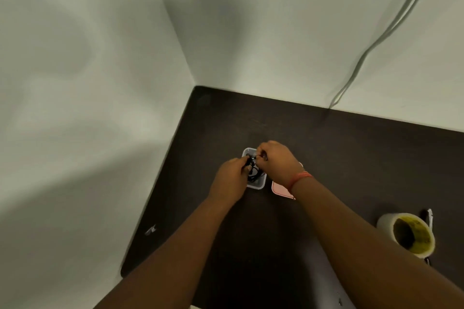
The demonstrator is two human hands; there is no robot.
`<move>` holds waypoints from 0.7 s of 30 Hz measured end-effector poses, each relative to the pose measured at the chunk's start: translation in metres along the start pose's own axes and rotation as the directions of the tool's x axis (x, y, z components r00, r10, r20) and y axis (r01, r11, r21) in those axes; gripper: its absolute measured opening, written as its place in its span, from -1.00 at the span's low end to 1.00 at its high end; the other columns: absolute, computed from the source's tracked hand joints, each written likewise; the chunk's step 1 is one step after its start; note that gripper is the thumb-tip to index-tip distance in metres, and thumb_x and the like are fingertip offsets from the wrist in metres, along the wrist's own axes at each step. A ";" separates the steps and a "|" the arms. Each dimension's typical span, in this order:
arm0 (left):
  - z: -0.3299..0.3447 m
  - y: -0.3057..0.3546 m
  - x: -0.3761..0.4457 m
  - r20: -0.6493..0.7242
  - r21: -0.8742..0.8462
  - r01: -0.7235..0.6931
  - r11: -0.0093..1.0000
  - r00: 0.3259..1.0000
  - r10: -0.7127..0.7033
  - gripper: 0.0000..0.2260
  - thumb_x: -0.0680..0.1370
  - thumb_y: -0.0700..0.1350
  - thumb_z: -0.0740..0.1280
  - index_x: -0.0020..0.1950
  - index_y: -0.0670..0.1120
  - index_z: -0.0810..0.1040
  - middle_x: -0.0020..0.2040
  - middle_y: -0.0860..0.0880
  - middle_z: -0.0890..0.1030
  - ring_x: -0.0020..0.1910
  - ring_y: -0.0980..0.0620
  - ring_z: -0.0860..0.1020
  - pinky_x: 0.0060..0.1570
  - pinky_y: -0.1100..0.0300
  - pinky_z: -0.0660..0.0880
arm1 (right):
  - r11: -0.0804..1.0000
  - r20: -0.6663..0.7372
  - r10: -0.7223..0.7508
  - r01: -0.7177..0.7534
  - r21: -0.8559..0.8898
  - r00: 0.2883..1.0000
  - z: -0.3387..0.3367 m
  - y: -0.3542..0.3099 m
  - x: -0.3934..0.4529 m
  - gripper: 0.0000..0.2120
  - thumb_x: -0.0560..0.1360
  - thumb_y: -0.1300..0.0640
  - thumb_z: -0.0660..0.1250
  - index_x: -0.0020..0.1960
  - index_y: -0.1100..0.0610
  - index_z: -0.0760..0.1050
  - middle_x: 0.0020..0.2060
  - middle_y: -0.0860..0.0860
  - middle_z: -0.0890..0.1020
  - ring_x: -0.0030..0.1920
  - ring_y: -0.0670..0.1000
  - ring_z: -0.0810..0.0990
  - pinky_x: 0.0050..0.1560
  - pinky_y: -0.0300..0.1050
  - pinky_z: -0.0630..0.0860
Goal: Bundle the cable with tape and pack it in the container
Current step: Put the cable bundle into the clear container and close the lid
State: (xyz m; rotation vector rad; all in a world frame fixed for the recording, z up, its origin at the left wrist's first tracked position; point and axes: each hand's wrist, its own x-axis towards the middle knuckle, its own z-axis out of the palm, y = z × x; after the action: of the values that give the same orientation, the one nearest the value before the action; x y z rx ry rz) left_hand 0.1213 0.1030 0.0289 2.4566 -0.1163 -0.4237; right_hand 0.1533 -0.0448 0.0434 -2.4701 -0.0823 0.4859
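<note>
A small clear container (261,184) stands on the dark table (351,158). A coiled black cable (254,172) hangs partly inside it. My left hand (231,180) pinches the cable at the container's left side. My right hand (276,160), with an orange band at the wrist, grips the cable's upper end above the container's far edge. A pink lid (277,189) lies just right of the container, mostly hidden under my right wrist. A roll of tape (408,233) lies at the table's right side, apart from both hands.
The table fits into a corner between two pale walls (100,83). A grey cord (376,40) runs down the right wall to the table's back edge. A small dark object (428,214) lies behind the tape roll.
</note>
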 end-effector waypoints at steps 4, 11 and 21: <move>0.011 -0.007 0.005 -0.014 -0.010 0.080 0.997 0.997 -0.080 -0.73 0.63 -0.12 0.22 0.33 -0.07 0.46 0.11 -0.12 0.63 0.08 -0.04 0.60 0.05 0.06 0.57 | 0.995 0.000 0.067 -0.067 -0.077 0.998 0.018 0.006 0.012 -0.88 0.54 0.17 0.24 -0.06 0.20 0.51 -0.08 0.11 0.49 -0.12 0.09 0.51 -0.07 -0.04 0.49; 0.017 -0.012 0.005 -0.058 0.093 -0.024 0.995 0.998 0.030 -0.85 0.60 -0.18 0.23 0.13 -0.13 0.54 0.11 -0.09 0.56 -0.02 0.06 0.52 -0.03 0.21 0.51 | 0.961 -0.130 0.054 -0.087 -0.262 0.990 0.036 0.013 0.018 -0.79 0.56 0.11 0.22 0.05 0.17 0.58 -0.01 0.11 0.48 -0.03 0.10 0.50 -0.07 -0.07 0.47; 0.020 -0.023 -0.011 -0.004 0.253 -0.211 0.944 0.976 0.219 -0.62 0.54 -0.24 0.24 0.36 -0.09 0.48 0.20 -0.03 0.62 0.25 -0.02 0.45 0.19 0.14 0.44 | 0.833 -0.130 -0.045 -0.035 -0.553 0.990 0.046 0.011 0.011 -0.85 0.52 0.12 0.31 0.01 0.15 0.60 -0.05 0.09 0.49 -0.07 0.11 0.53 -0.09 0.01 0.51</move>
State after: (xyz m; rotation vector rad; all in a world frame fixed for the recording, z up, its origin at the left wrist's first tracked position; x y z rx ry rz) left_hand 0.1039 0.1115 0.0031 2.6595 -0.4456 -0.2881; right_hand 0.1461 -0.0260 -0.0007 -3.0691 -0.1983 0.3124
